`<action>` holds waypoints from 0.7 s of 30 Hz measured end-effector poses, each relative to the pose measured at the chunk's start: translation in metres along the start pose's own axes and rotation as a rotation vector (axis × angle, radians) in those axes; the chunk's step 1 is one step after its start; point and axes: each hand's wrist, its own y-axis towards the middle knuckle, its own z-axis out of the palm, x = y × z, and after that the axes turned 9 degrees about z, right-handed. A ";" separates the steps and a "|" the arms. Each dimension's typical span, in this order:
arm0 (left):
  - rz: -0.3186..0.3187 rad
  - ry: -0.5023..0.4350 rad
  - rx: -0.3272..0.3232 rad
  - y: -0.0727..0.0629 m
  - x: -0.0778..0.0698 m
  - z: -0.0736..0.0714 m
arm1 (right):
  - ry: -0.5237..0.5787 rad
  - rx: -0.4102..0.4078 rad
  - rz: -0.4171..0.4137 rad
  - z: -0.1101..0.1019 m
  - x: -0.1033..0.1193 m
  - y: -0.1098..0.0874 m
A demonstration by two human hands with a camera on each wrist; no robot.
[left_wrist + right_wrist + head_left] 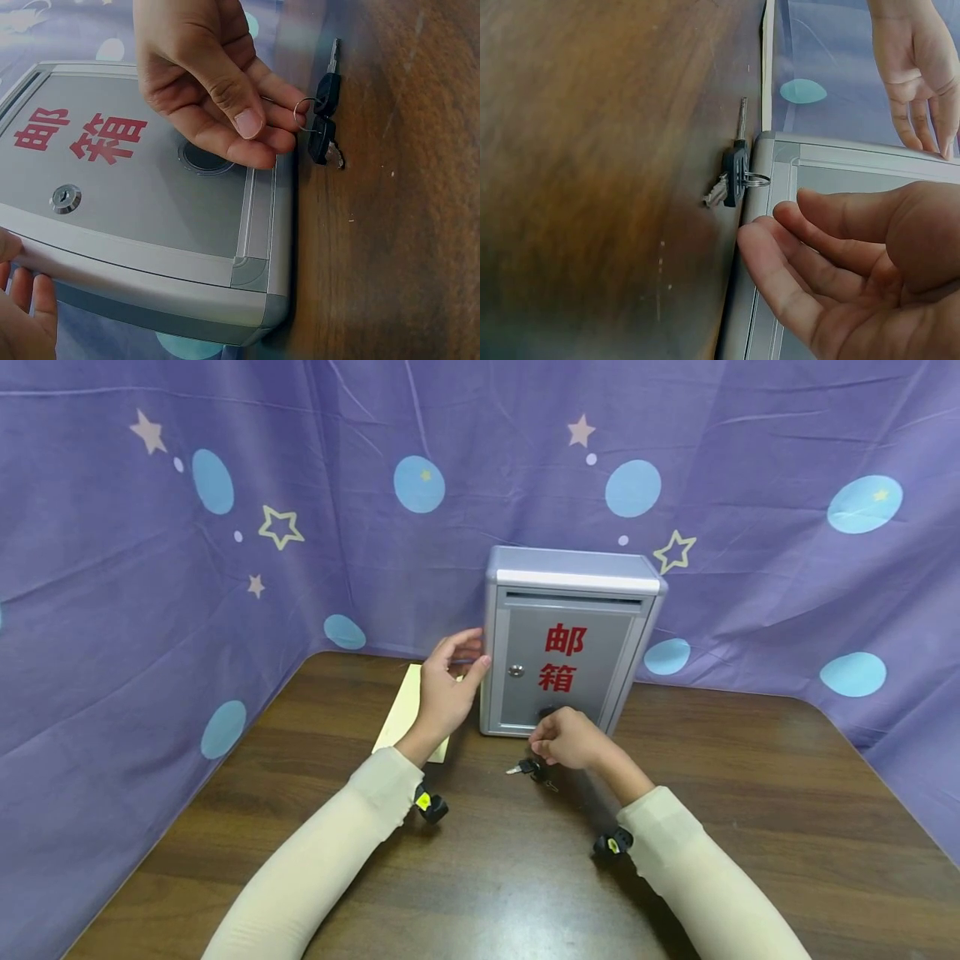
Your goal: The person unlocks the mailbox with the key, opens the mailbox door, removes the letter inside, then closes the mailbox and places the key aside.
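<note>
A grey metal mailbox (573,652) with red characters and a round lock (516,671) stands upright on the table. My left hand (450,681) rests its fingertips and thumb on the box's left edge. In front of the box's lower edge, my right hand (572,739) has loosely bent fingers, with a gap between thumb and fingers in the right wrist view. Close to those fingertips are two black-headed keys (324,112) on a thin metal ring (757,180). The ring appears apart from the fingers in the right wrist view.
A pale yellow paper or envelope (401,710) lies left of the box, partly behind my left hand. Behind the brown wooden table (750,793) hangs a purple curtain (487,452) with stars and blue spots. A dark round disc (202,159) sits low on the box's door.
</note>
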 end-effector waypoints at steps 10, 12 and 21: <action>0.022 0.011 0.004 -0.001 -0.001 -0.003 | -0.007 0.009 -0.002 -0.001 -0.002 -0.004; 0.025 0.006 0.004 -0.002 -0.001 -0.003 | -0.008 0.008 -0.009 -0.001 -0.002 -0.004; 0.005 -0.001 -0.013 -0.001 -0.003 -0.006 | -0.048 -0.017 -0.049 -0.003 -0.006 -0.009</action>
